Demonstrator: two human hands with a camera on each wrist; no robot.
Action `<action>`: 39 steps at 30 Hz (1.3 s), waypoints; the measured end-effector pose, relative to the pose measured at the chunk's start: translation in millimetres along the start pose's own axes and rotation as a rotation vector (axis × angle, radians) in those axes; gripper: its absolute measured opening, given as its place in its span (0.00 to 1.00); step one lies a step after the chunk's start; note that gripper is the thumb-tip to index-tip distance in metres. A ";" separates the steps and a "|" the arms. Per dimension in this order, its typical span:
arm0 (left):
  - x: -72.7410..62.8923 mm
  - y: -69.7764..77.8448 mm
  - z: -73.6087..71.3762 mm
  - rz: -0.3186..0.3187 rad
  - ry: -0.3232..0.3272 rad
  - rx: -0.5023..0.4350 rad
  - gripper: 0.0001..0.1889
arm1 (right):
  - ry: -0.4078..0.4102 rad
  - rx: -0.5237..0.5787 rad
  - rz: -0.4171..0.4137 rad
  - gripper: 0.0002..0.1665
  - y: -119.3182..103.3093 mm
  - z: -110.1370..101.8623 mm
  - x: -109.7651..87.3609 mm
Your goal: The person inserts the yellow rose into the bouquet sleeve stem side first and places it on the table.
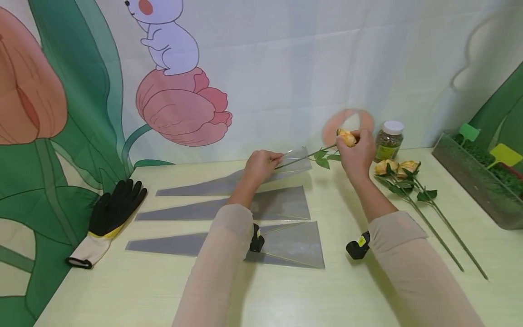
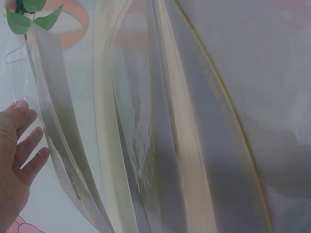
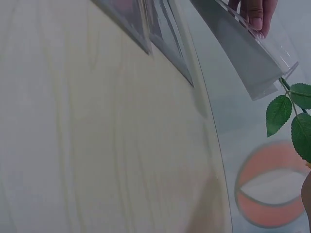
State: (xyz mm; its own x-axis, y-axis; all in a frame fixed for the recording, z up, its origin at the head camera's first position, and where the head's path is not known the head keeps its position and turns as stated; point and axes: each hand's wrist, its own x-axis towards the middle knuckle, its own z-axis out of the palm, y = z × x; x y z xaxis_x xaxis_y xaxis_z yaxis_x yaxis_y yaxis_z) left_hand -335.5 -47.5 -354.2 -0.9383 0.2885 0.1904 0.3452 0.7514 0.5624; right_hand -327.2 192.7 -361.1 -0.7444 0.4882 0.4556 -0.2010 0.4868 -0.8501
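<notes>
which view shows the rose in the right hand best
The head view: it shows the rose's bloom, leaves and stem together. The left wrist view shows mainly leaves, top left; the right wrist view mainly leaves, right edge.

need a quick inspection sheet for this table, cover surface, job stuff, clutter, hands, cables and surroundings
surface: light wood-grain table
job's things: yellow rose, stem entering the mouth of the farthest flower sleeve; middle sleeve and nearest sleeve lying flat; two spare roses at right
clutter: black-and-white work glove at left; white-lidded jar and clear-walled planter at right
grippers: left hand pinches the farthest sleeve; right hand holds the rose by its bloom
cables: nothing seen
surroundings: backdrop printed with tulips and a white animal
</notes>
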 end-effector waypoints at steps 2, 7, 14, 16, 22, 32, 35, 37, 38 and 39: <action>0.2 1.4 -0.1 0.004 -0.007 0.002 0.14 | 0.001 0.009 -0.006 0.21 0.1 1.2 -1.5; 0.1 4.4 -0.6 0.005 -0.014 0.007 0.14 | -0.013 0.035 -0.010 0.20 0.1 4.3 -6.3; -0.5 7.5 0.5 0.006 -0.022 0.017 0.14 | -0.022 0.043 -0.019 0.19 -2.8 7.9 -9.4; -0.6 8.5 0.2 0.007 -0.020 0.029 0.14 | -0.031 0.044 -0.019 0.19 -3.3 8.7 -9.9; -0.7 11.3 -1.4 -0.002 -0.029 0.045 0.14 | -0.063 0.032 -0.025 0.21 -5.6 11.0 -12.5; -0.8 14.6 -2.5 0.030 -0.019 0.051 0.14 | -0.086 0.019 -0.055 0.21 -10.7 13.4 -15.6; -0.7 15.2 -2.4 0.043 -0.012 0.058 0.14 | -0.101 0.019 -0.054 0.21 -11.5 13.9 -15.8; -0.4 15.3 -2.3 0.046 -0.006 0.063 0.14 | -0.113 0.017 -0.050 0.21 -12.2 14.4 -15.9; -0.3 15.7 -2.4 0.048 -0.002 0.065 0.14 | -0.117 0.015 -0.050 0.22 -12.7 14.5 -15.9; -0.1 16.1 -2.6 0.050 0.001 0.066 0.14 | -0.120 0.013 -0.049 0.22 -13.1 14.6 -15.8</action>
State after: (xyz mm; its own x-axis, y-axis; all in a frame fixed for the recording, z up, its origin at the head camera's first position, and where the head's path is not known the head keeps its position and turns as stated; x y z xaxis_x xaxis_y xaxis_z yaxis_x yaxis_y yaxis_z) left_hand -329.9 -36.9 -343.1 -0.9198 0.3261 0.2182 0.3923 0.7733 0.4982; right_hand -322.1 168.0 -361.0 -0.8042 0.3731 0.4627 -0.2469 0.4983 -0.8311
